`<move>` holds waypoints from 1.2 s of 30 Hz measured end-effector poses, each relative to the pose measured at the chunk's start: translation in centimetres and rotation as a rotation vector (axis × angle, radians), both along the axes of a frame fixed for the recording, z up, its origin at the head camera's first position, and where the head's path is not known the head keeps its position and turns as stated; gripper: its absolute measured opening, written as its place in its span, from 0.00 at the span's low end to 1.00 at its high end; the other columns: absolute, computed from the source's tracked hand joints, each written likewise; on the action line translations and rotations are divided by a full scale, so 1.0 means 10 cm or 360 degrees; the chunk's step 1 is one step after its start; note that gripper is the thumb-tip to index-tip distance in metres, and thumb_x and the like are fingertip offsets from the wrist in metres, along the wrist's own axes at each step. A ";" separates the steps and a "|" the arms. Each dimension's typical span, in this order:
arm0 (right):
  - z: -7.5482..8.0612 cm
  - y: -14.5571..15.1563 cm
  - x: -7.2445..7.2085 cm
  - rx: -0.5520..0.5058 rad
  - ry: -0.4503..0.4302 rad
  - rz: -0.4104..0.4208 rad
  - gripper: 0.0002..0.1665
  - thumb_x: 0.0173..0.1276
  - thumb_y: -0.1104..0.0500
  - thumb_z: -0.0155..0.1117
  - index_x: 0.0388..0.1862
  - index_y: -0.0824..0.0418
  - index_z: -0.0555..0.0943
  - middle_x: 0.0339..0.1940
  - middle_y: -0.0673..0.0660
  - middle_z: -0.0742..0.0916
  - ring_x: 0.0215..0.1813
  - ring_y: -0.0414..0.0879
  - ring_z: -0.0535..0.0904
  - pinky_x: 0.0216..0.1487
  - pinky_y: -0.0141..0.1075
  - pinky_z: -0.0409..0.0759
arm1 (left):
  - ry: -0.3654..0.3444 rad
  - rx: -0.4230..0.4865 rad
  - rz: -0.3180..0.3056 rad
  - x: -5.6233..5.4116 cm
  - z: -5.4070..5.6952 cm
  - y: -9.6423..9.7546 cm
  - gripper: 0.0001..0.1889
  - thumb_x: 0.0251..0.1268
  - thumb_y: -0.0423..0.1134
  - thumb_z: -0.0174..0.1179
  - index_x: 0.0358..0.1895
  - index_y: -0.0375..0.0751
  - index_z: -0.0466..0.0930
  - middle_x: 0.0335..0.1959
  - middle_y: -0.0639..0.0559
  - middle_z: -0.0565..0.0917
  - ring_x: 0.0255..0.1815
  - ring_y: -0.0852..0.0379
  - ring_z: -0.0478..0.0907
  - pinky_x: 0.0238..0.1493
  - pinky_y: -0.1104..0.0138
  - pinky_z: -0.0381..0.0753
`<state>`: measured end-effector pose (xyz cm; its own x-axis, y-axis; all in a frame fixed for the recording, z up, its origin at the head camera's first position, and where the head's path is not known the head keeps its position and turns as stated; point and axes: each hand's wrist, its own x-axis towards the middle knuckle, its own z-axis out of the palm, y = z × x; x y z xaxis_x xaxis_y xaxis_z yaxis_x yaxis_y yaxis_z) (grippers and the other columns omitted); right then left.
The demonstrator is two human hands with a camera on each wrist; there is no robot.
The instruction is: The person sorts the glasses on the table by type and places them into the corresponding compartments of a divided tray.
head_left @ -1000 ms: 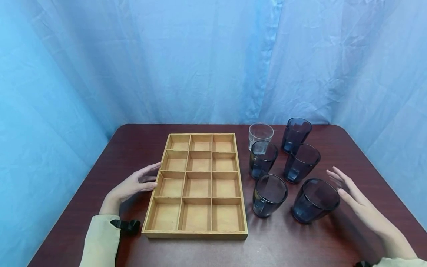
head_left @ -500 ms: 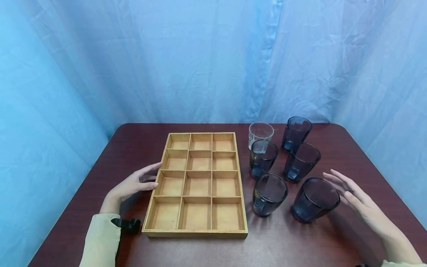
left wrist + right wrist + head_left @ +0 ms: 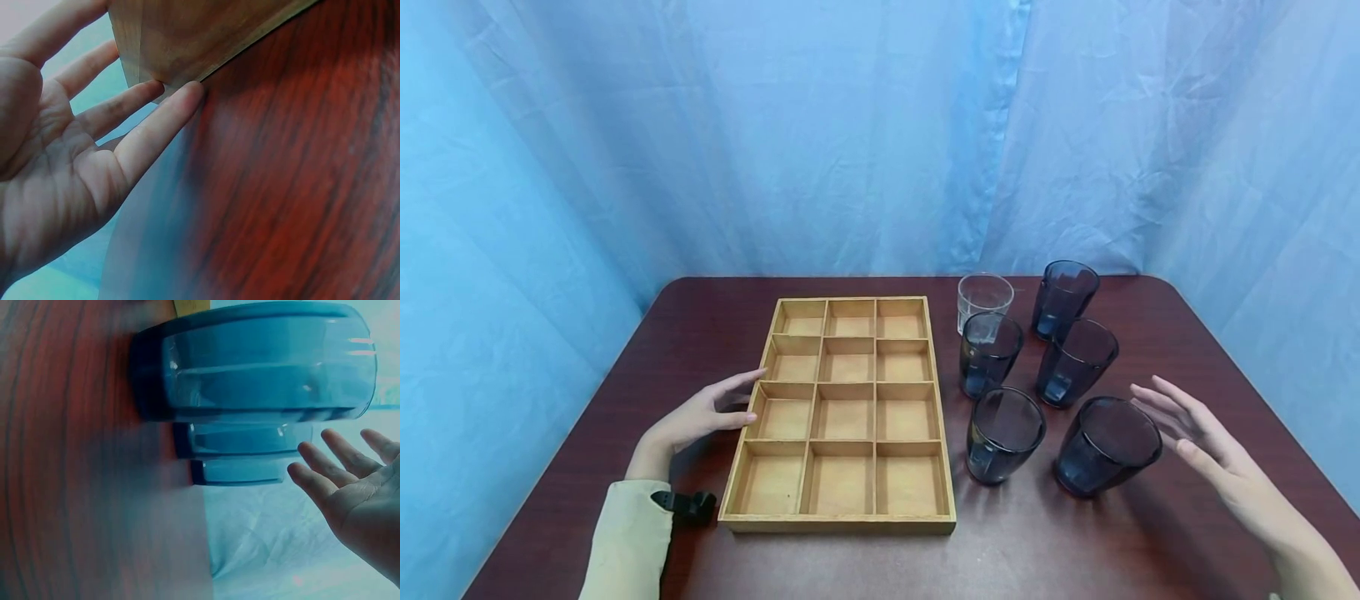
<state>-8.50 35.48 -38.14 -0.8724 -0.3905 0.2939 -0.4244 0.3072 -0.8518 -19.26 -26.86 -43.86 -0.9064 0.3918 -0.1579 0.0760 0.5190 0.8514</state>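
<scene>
A shallow wooden tray [image 3: 842, 523], split into several square compartments, lies in the middle of the table. My left hand [image 3: 696, 417] is at its left side, fingers spread and fingertips right at the edge; the left wrist view shows the fingers [image 3: 144, 140] extended against the tray's wall [image 3: 181, 44]. On the right, my right hand [image 3: 1217, 467] hovers beside the nearest dark blue glass [image 3: 1108, 446], its fingers loosely extended and nothing in them. In the right wrist view that glass [image 3: 262, 369] is apart from the fingertips, with more glasses behind it.
More dark blue glasses stand right of the tray: one at the front [image 3: 1003, 437], one behind it [image 3: 991, 358], one at centre right [image 3: 1077, 362] and one at the back [image 3: 1065, 300]. A clear glass [image 3: 984, 300] stands at the back. Blue curtains [image 3: 850, 142] enclose the table [image 3: 850, 571].
My right hand shifts slightly toward the near glass, then a little back to the right. My left hand stays at the tray, and the glasses keep their places.
</scene>
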 end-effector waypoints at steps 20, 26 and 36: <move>0.32 -0.31 0.11 -0.0207 0.0085 -0.0061 0.46 0.63 0.86 0.45 0.77 0.70 0.45 0.74 0.54 0.68 0.73 0.32 0.64 0.66 0.18 0.64 | -0.0042 0.0011 -0.0006 0.01 0.01 0.00 0.39 0.65 0.44 0.63 0.76 0.50 0.55 0.76 0.38 0.55 0.70 0.32 0.61 0.62 0.42 0.72; 0.32 -0.49 0.07 -0.0433 0.0197 0.0146 0.48 0.57 0.90 0.48 0.75 0.77 0.44 0.74 0.61 0.68 0.74 0.39 0.65 0.69 0.23 0.65 | -0.0034 0.0013 -0.0013 0.00 0.00 0.00 0.38 0.65 0.44 0.63 0.77 0.50 0.55 0.76 0.39 0.55 0.71 0.32 0.61 0.62 0.42 0.71; 0.35 -0.90 0.09 -0.0315 0.0098 0.0122 0.52 0.54 0.89 0.54 0.76 0.72 0.46 0.75 0.59 0.65 0.75 0.38 0.62 0.69 0.23 0.64 | -0.0056 0.0038 -0.0031 0.01 0.00 -0.01 0.39 0.66 0.44 0.62 0.77 0.51 0.53 0.77 0.39 0.54 0.71 0.32 0.59 0.63 0.42 0.71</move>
